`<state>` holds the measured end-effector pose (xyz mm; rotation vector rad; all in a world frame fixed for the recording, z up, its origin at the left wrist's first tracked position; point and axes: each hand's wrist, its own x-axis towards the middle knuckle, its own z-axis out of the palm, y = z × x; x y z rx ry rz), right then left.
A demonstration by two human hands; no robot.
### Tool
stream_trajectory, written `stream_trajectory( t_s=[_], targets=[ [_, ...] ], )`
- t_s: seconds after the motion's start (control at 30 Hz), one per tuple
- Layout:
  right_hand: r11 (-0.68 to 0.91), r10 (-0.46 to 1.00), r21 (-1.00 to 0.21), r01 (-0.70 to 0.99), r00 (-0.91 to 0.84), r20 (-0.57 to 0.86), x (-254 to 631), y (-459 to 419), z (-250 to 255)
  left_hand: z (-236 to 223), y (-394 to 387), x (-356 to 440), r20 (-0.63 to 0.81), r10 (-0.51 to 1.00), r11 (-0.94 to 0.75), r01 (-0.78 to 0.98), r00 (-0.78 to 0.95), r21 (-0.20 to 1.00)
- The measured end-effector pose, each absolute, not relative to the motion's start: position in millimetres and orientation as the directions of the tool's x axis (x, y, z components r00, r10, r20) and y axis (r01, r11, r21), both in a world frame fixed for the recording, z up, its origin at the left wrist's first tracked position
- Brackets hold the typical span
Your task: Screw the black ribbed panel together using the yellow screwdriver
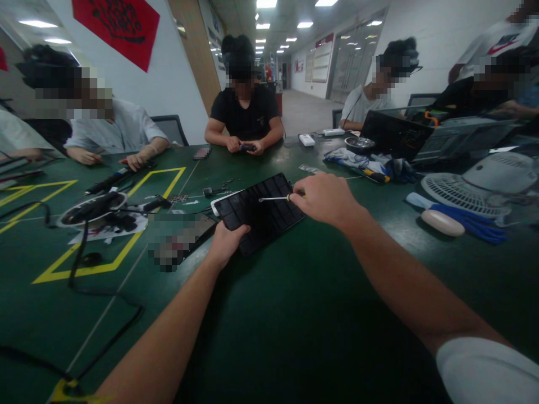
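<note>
Green desk, black gridded panel in your pinching left hand, screwdriver in your pinching right hand.

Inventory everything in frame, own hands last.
Panel: 1, black, table centre
Screwdriver: 1, silver shaft, above panel
Pixelated object: 1, colour unclear, left of panel
Round object: 1, white rim, left
Cable: 1+, black, left
Tape outlines: 2+, yellow, left
Boxy objects: 2, white, far side
Bowl: 1, silver, far right
Laptop-like object: 1, black, right of bowl
Cloth bundle: 1, white-blue, near bowl
Fan: 1, grey-white, right
Oval object: 1, cream, near fan
Glove-like cloth: 1, blue, near fan
Poster: 1+, red, left wall
Ceiling lights: several, white, top
Table: 1, green, foreground
Other people: 5+, mixed clothing, round table
Left hand: 1, bare, holding panel
Right hand: 1, bare, holding screwdriver
</note>
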<state>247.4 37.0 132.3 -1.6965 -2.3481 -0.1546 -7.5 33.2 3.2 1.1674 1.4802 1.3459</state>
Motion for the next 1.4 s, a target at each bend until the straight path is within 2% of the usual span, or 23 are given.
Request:
stream_trajectory(
  t_s=[0.33,0.77,1.23,1.4],
  targets=[
    [0.362,0.918,-0.071,0.93,-0.342,0.198,249.8,39.1,130.9,-2.1,35.3,-10.1,0.016,0.967,0.017,0.124,-0.256,0.992],
    [0.381,0.895,-0.046,0.923,-0.356,0.268,252.4,40.6,127.9,-1.2,33.7,-10.2,0.033,0.968,0.002,0.138,-0.247,0.99],
    [0.364,0.902,-0.04,0.93,-0.342,0.263,262.2,36.4,137.2,-4.7,36.2,-11.6,0.017,0.967,0.015,0.124,-0.253,0.992],
    [0.371,0.878,-0.062,0.927,-0.328,0.348,263.4,38.8,137.3,-2.9,35.7,-10.4,0.015,0.967,0.011,0.101,-0.254,0.995]
  ],
)
